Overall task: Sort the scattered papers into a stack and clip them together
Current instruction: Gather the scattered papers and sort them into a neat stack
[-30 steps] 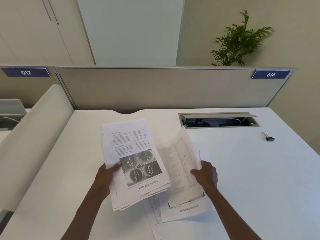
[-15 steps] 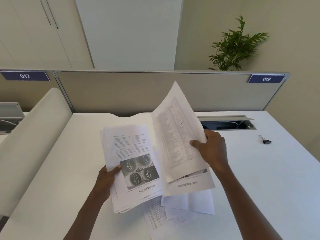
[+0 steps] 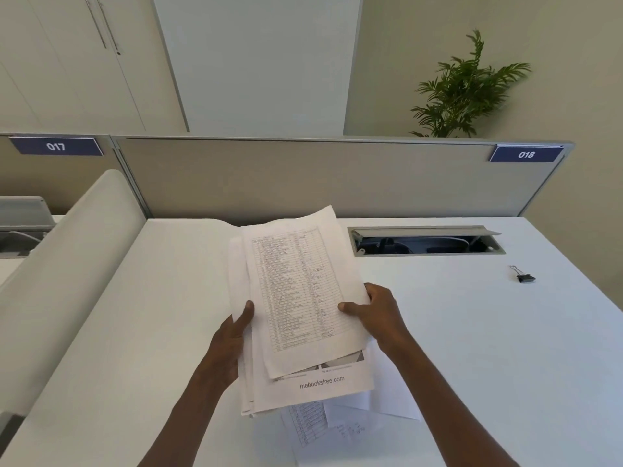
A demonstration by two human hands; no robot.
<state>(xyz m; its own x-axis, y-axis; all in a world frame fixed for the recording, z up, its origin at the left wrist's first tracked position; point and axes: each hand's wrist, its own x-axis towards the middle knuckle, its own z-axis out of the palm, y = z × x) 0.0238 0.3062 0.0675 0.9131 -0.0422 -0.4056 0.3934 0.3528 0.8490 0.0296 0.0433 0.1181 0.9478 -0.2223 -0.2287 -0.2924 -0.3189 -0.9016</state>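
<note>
A loose stack of printed papers is held up above the white desk. Its top sheet is a ruled list of text. My left hand grips the stack's left edge, thumb on top. My right hand grips the right edge, thumb pressed on the top sheet. Under the stack, a few loose sheets still lie on the desk, partly hidden. A black binder clip lies on the desk far to the right, well away from both hands.
An open cable tray is sunk into the desk behind the papers. A beige partition closes off the back. A curved white divider borders the desk on the left. A potted plant stands behind the partition.
My right hand has carried the list sheet leftward and laid it on top of the stack that my left hand holds. Both hands now grip the stack together.
</note>
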